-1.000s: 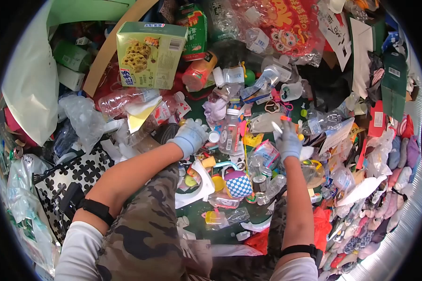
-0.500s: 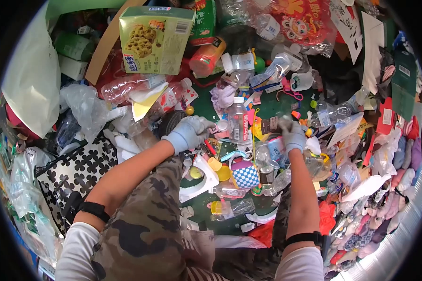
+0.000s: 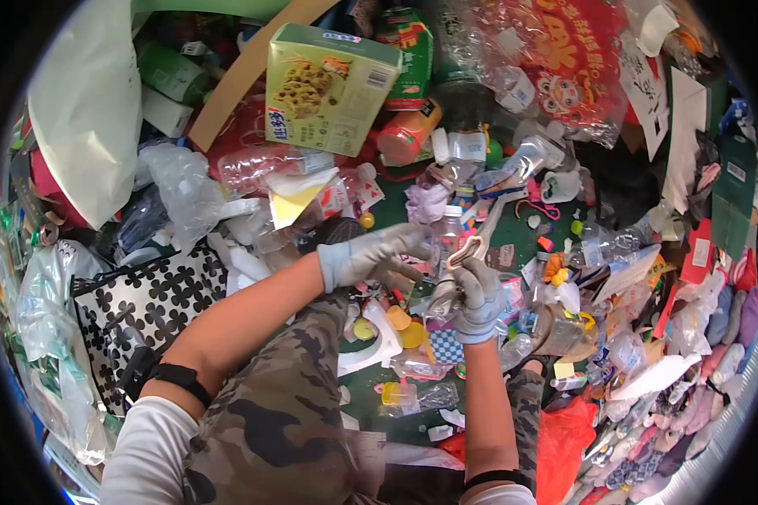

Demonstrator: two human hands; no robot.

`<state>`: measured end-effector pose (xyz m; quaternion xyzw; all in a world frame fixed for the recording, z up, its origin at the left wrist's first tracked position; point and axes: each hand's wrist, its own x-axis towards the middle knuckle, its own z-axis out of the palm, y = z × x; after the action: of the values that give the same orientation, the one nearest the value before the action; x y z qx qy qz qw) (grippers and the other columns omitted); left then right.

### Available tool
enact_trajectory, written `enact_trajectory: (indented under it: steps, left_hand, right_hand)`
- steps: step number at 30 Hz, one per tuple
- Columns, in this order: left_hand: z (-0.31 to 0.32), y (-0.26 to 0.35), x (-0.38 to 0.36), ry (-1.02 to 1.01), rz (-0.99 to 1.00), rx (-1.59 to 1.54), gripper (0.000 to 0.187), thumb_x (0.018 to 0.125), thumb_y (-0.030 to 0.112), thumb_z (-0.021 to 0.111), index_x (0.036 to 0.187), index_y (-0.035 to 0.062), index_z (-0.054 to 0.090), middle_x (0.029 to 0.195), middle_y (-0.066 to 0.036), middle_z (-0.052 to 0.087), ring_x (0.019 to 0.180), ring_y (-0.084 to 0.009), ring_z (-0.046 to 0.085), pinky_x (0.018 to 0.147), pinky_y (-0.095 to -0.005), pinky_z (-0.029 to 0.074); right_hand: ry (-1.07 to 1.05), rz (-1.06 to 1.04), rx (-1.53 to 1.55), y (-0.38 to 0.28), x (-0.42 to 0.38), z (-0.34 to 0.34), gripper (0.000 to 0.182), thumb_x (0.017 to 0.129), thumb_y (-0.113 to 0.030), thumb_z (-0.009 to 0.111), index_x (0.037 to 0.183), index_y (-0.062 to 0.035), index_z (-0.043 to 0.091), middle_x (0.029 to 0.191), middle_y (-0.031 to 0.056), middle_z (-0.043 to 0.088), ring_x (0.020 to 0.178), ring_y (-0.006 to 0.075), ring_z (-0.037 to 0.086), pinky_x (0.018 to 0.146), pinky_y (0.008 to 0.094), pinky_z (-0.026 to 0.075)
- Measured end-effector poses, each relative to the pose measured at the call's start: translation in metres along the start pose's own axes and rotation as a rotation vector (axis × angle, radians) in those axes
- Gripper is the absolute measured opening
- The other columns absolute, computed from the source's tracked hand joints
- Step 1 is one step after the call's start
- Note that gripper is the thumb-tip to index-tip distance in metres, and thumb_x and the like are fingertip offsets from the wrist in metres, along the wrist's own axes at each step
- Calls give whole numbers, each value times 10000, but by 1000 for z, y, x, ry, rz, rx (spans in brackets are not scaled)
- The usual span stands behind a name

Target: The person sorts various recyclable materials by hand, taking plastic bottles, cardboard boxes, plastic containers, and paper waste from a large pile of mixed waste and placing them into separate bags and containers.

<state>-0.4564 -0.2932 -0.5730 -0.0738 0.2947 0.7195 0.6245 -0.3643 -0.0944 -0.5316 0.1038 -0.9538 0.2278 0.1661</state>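
My gloved right hand point(image 3: 478, 296) is closed on a crushed clear bottle point(image 3: 444, 296) just below the upright small bottle point(image 3: 451, 229), left hand point(image 3: 377, 255) half-open touching beside it, sorting barely started, litter piled everywhere on green floor point(image 3: 412, 402).

bright even daylight, strong fisheye warp, dark vignette edges, slight blur.

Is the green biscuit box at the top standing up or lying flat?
Lying flat: the green cardboard biscuit box rests tilted on the heap, its printed front face turned up towards the camera.
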Motion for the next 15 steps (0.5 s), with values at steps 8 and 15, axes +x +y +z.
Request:
enact_trajectory:
  steps: [8, 15]
  left_hand:
    - [2, -23, 8, -155, -80, -416, 478, 874, 375, 523, 1275, 141, 405, 1161, 10, 500, 1059, -105, 485, 935, -284, 390]
    - [-14, -45, 9, 15, -141, -555, 346, 913, 344, 461, 1162, 106, 487, 1059, -47, 573, 947, -171, 564, 868, -327, 449]
  right_hand:
    - [-124, -2, 66, -35, -9, 29, 392, 575, -46, 648, 942, -141, 545, 969, 25, 585, 771, 205, 579, 624, 320, 472]
    - [-99, 97, 114, -54, -12, 31, 427, 569, -66, 677, 971, -156, 564, 933, 56, 576, 747, 218, 583, 599, 323, 482]
